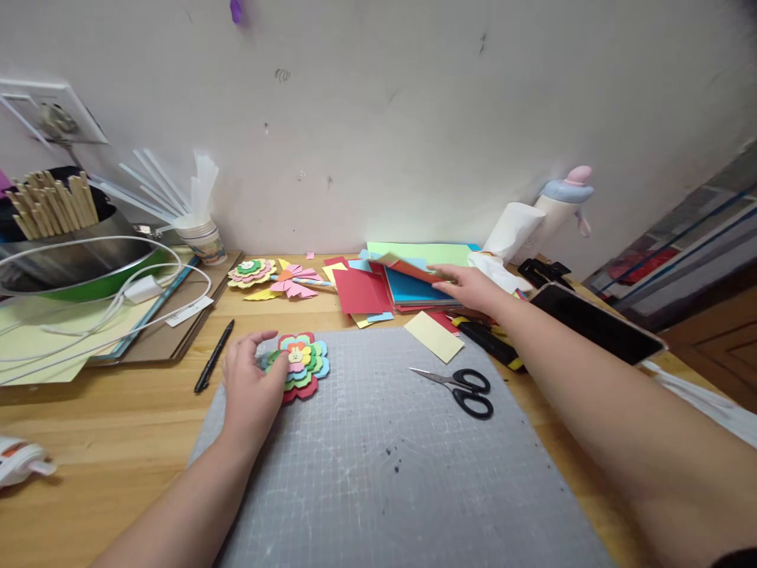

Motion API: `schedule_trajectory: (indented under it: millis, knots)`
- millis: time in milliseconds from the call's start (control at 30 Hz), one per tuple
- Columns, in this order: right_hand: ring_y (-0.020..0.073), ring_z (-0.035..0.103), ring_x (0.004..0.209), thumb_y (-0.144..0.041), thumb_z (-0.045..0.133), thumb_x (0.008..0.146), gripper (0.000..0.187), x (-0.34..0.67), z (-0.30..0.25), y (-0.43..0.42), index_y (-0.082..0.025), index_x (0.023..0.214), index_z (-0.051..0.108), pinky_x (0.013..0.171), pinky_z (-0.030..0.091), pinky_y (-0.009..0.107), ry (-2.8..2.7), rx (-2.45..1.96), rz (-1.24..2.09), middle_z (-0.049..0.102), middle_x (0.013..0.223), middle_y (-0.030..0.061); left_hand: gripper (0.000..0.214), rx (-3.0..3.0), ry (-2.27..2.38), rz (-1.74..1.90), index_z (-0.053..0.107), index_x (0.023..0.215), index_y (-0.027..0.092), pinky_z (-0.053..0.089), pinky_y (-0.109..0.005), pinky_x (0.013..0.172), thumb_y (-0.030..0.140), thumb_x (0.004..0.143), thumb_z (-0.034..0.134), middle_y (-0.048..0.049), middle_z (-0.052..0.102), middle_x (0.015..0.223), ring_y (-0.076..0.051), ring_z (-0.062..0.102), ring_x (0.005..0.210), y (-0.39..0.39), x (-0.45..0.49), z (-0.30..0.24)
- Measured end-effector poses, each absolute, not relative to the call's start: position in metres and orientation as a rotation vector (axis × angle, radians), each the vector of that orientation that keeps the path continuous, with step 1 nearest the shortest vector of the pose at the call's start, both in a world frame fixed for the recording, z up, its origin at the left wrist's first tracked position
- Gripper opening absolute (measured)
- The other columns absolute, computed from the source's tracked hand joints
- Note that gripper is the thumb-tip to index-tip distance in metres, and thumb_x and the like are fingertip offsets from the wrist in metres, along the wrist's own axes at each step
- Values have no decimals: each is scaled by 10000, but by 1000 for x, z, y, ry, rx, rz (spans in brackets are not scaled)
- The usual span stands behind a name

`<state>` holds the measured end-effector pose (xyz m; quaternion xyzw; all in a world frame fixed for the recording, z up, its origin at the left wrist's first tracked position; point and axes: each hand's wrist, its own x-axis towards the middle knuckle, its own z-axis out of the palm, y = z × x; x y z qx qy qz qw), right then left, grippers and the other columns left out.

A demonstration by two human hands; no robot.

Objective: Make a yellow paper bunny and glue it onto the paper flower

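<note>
My left hand (255, 371) is at the left edge of a layered paper flower (307, 367), thumb and fingers closed on its petals. The flower lies at the upper left of the grey cutting mat (378, 473), with red, blue, green and yellow layers and a small face in its centre. At the back, my right hand (470, 288) grips the edge of some orange-red paper (417, 270), its near side raised over a blue sheet (414, 289) in a stack. Black-handled scissors (458, 386) lie open on the mat, near a pale yellow paper strip (434, 337).
Finished paper flowers (253, 273) and red paper (362, 292) lie along the wall. A black pen (214, 356) and a glue bottle (20, 461) are on the left. A yellow-black utility knife (488, 341), a phone (597, 319) and a pink-lidded bottle (559, 205) stand or lie rightward.
</note>
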<state>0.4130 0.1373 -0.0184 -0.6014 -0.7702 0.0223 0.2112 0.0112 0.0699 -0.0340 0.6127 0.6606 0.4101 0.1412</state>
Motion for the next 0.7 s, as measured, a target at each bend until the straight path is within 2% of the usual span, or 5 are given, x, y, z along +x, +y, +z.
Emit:
schedule_trajectory:
  millis: [100, 200, 300, 433, 700]
  knots:
    - [261, 576, 1219, -188, 404, 941, 598, 410, -10, 134, -314, 1511, 275, 1000, 488, 448, -2094, -1639, -11, 424, 1509, 63, 340, 1767, 1906, 1183, 615, 1052, 239, 361, -478, 1038, 367, 740, 574, -73, 550, 1078, -305, 501, 1155, 71, 11, -35]
    - [274, 526, 1275, -128, 393, 926, 516, 401, -8, 131, -360, 1371, 513, 1031, 459, 444, -2187, -1598, -18, 291, 1579, -18, 339, 1771, 1903, 1185, 616, 1052, 236, 358, -478, 1042, 365, 742, 570, -75, 552, 1078, -305, 493, 1170, 72, 10, -35]
    - [307, 582, 1202, -238, 511, 915, 363, 394, -12, 133, -303, 1246, 646, 1000, 479, 463, -2288, -1596, 31, 444, 1492, 46, 344, 1771, 1903, 1186, 613, 1057, 233, 354, -474, 1048, 367, 743, 569, -74, 552, 1081, -302, 496, 1165, 70, 10, -34]
    - [322, 618, 1140, -350, 667, 828, 461, 395, -15, 142, -284, 1283, 627, 966, 497, 475, -2354, -1608, 127, 631, 1296, 80, 336, 1765, 1898, 1182, 615, 1045, 234, 360, -469, 1044, 363, 738, 569, -69, 555, 1058, -298, 513, 1136, 69, 12, -33]
    - [277, 610, 1179, -332, 671, 819, 488, 406, -13, 155, -362, 1300, 594, 1023, 473, 440, -2283, -1609, 374, 638, 1304, -21, 291, 1787, 1830, 1265, 614, 1014, 221, 313, -521, 1054, 310, 739, 579, -90, 549, 1066, -334, 479, 1163, 63, 17, -25]
